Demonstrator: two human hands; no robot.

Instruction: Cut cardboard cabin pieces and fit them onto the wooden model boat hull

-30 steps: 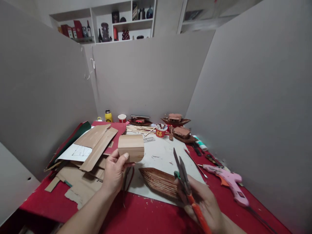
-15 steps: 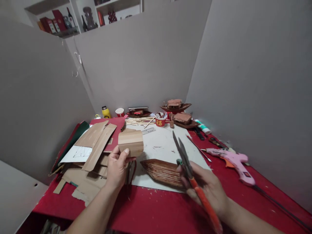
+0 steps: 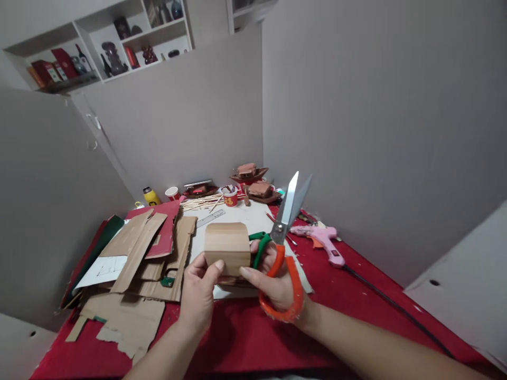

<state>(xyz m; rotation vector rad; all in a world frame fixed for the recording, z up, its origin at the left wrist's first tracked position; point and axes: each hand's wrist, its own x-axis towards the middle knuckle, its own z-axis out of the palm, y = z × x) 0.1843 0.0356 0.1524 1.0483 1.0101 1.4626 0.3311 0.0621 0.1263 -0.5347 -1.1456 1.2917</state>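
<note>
A curved piece of cardboard (image 3: 227,235) is held up in front of me over the table. My left hand (image 3: 203,290) pinches its lower left corner, thumb on the front face. At its lower right edge, the thumb of my right hand (image 3: 275,282) presses against it. The same right hand carries scissors (image 3: 279,229) with orange and green handles, their blades spread and pointing up and away. Behind and below the cardboard, a brown model boat hull (image 3: 237,282) is mostly hidden on a white sheet (image 3: 253,212).
Cut cardboard pieces (image 3: 138,250) pile up at left. A pink glue gun (image 3: 325,240) with its cord lies at right. Toward the back are a ruler (image 3: 211,217), thin sticks (image 3: 198,203), a red cup (image 3: 229,196), finished model boats (image 3: 259,191) and a yellow bottle (image 3: 151,196).
My right hand has come left to the cardboard, and the scissors have turned with their blades now apart. The cardboard appears nearer the middle. My view has swung to the right.
</note>
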